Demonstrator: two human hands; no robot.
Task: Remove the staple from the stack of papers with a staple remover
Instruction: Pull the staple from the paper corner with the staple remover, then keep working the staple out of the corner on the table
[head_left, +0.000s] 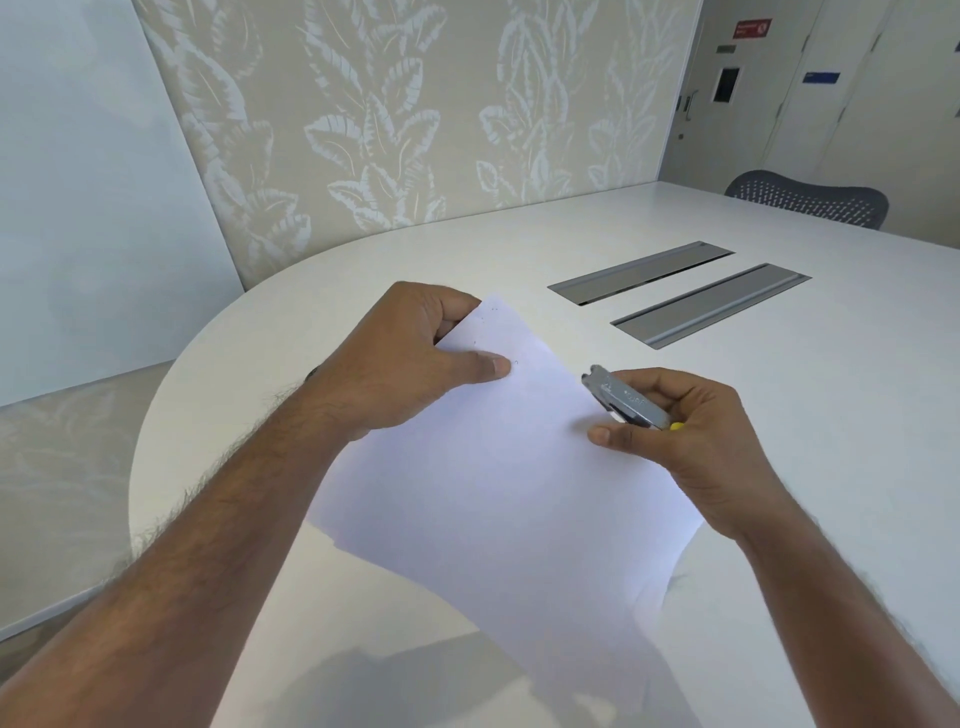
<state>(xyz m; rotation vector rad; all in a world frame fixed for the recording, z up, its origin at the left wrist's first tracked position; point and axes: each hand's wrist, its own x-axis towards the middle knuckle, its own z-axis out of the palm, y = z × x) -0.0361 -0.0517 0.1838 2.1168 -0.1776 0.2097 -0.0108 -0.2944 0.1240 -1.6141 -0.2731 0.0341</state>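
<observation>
Head view: the stack of papers (509, 467), plain white, smooth and rectangular, lies slantwise at centre frame on a white round-edged table (779, 415). The left hand (410, 358) pinches its upper corner, thumb flat on top beside tiny dark marks too small to identify. At centre right, the right hand (691, 436) grips a grey metal staple remover (626, 400), its nose at the sheet's right edge.
</observation>
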